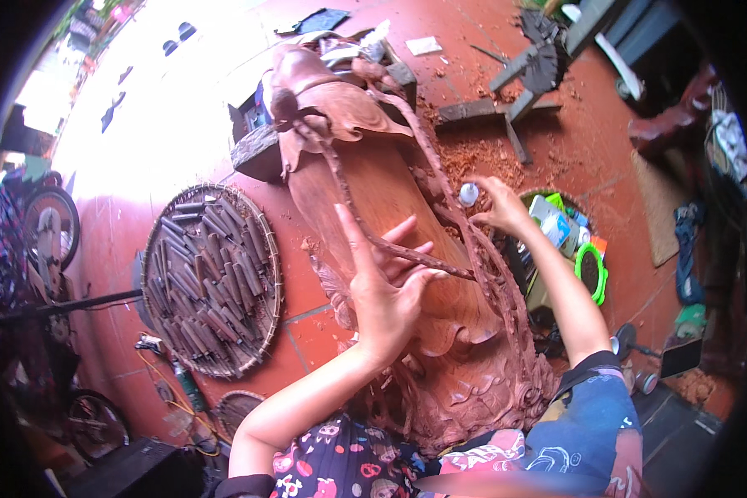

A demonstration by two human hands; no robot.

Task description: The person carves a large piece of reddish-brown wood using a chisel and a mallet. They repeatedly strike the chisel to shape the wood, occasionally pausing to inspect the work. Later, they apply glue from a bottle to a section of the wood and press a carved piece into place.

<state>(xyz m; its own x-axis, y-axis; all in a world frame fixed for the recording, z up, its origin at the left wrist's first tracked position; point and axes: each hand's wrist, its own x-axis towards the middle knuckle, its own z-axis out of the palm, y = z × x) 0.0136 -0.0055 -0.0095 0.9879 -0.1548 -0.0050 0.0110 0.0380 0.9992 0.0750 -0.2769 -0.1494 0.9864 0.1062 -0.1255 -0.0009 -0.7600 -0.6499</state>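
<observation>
A large reddish-brown wood carving (373, 183) lies before me, with flowing folds and thin twisted branches in relief. Over its lower middle hovers my left hand (386, 290), fingers spread and nothing in them. A thin carved branch (436, 264) runs by its fingers; whether they touch it I cannot tell. At the carving's right edge my right hand (502, 209) curls its forefinger and thumb around a small white bottle (469, 195). Part of that grip is hard to make out.
To the left, a round woven tray (278, 286) holds several wooden-handled tools (216, 282). A green power tool (189, 388) with a cord lies below it. Right of the carving are a basket of bottles and a bright green ring (599, 274). Wood shavings (481, 162) litter the red tiles.
</observation>
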